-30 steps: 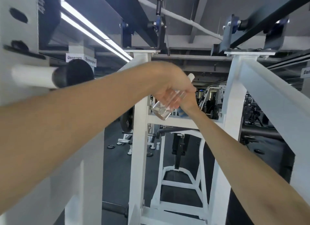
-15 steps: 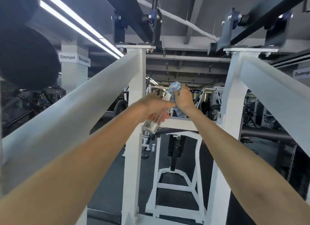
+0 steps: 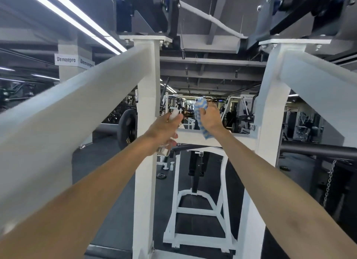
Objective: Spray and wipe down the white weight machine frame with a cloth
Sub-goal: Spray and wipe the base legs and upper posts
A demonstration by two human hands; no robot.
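The white weight machine frame [image 3: 146, 96] fills the view: two uprights, slanted beams on both sides and a horizontal crossbar [image 3: 239, 138] between the uprights. My left hand [image 3: 164, 132] grips a clear spray bottle [image 3: 164, 149] with a white nozzle, held just before the crossbar's left end. My right hand [image 3: 209, 117] clutches a blue-and-white striped cloth [image 3: 201, 106], raised a little above the crossbar. Both arms are stretched forward and the hands are close together.
Black pivot arms [image 3: 146, 9] are bolted on top of the uprights. A black weight plate [image 3: 127, 128] hangs left of the left upright. A white base frame [image 3: 195, 210] stands on the dark floor below. A chain [image 3: 329, 181] hangs at right. More gym machines fill the background.
The view moved forward and right, and the black roller pad at left left the view. My hands, first pressed together, drew apart; the bottle tipped upright and the cloth rose above the crossbar.
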